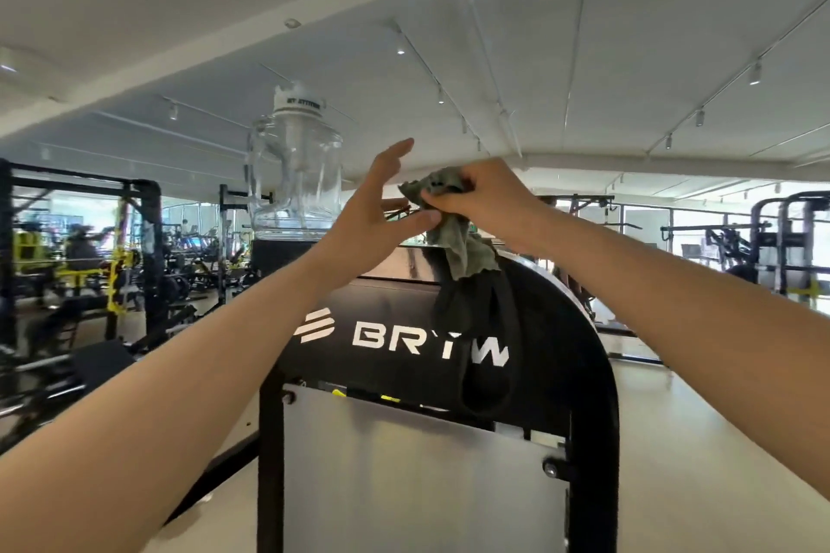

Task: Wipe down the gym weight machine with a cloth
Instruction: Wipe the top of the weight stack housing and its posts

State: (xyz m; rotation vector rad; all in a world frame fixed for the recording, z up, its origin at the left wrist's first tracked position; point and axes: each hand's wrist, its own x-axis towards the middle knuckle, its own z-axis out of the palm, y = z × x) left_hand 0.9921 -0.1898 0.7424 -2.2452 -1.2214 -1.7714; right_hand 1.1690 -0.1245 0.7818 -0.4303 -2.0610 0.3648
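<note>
Right hand (489, 198) grips a green-grey cloth (458, 245) at the top of the weight machine (566, 328).
Nearest, a grey metal panel (404, 476) sits below the machine's BRYW lettering. On the curved top the cloth hangs down beside a draped black strap (489, 355). The left hand (375, 202) is spread open, its thumb just beside the cloth. Beyond stands a clear water jug (296, 184), with gym racks (148, 238) further back.
</note>
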